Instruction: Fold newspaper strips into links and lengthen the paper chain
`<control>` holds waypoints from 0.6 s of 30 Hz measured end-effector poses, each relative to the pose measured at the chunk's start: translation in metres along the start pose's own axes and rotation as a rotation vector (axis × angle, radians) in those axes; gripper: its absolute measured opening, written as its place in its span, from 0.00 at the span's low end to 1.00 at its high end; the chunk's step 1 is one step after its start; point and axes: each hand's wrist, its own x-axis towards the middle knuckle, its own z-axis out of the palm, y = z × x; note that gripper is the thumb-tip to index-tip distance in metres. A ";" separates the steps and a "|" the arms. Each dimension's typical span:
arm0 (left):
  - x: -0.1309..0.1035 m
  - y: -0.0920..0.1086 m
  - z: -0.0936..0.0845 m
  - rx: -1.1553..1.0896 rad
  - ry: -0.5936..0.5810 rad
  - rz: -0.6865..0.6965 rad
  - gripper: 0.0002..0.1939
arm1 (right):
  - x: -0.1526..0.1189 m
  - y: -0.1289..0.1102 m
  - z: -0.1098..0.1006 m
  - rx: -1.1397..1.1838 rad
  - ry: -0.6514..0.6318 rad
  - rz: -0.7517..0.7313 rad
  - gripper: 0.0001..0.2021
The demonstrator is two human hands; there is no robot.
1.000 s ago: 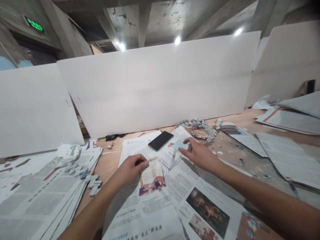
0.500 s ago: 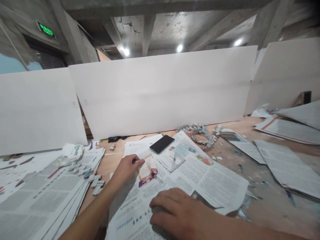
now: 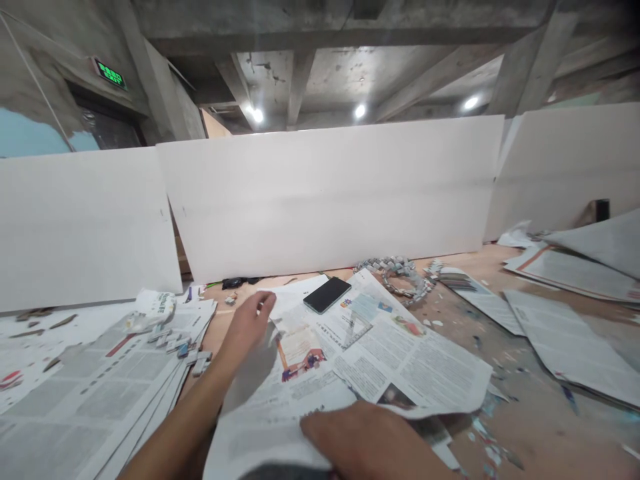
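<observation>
Several newspaper sheets (image 3: 425, 370) lie overlapped in front of me. My left hand (image 3: 250, 323) is over their upper left side, thumb and fingers drawn together in a pinch. Whether paper is between those fingertips does not show. At the near side, my right hand (image 3: 367, 437) is closed on a newspaper sheet, whose near edge bows up with a dark gap beneath; its fingers are partly hidden and blurred. A black phone (image 3: 327, 295) rests on the far part of the sheets. A clear set square (image 3: 356, 330) lies on the print below the phone.
A coil of folded-paper links (image 3: 407, 283) sits behind the sheets. Newspaper stacks lie left (image 3: 115, 387) and right (image 3: 575, 340). A crumpled plastic bag (image 3: 153, 310) and folded paper pieces (image 3: 200, 363) top the left stack. White boards (image 3: 325, 200) stand across the back.
My left hand has moved up and left from the printed picture. My right hand has shifted down and closed on the paper, and the near edge has risen. The view has tilted slightly upward.
</observation>
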 end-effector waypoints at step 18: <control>-0.058 0.046 0.013 0.177 -0.611 0.048 0.51 | -0.018 0.032 -0.001 1.653 1.137 1.039 0.25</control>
